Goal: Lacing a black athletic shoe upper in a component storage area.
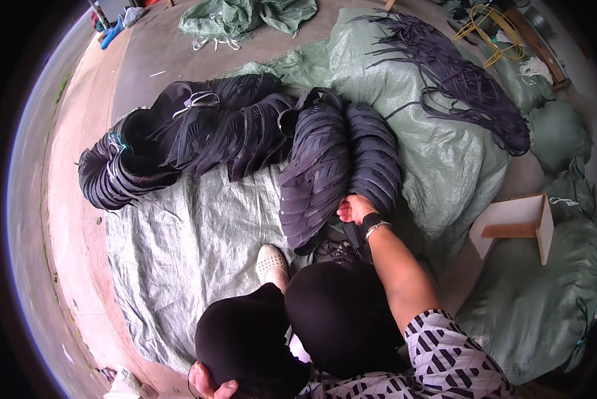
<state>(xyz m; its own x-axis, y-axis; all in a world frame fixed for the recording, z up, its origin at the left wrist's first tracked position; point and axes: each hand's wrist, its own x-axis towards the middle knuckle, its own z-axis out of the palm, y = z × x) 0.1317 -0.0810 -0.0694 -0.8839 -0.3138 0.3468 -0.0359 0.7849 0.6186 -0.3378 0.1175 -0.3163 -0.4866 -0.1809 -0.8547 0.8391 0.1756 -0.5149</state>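
Observation:
Two long stacks of nested black pieces that look like shoe uppers lie side by side in front of me: the left stack [314,163] and the right stack [374,153]. At their near ends my right hand [357,209] is closed, its fingers curled in between the two; what the fingertips pinch is hidden. My left hand [212,384] rests by my left knee at the bottom edge, partly cut off, fingers and thumb apart, holding nothing. More bundled uppers [228,136] run off to the left, tied with a pale cord [200,101].
Beneath the stacks spreads a silvery-green woven sheet [179,272]. Dark strips [458,86] lie heaped at the far right, near yellow strapping [488,33]. On the right are a white open box [545,229] and full green sacks [531,306]. Another green sack [245,16] lies at the back.

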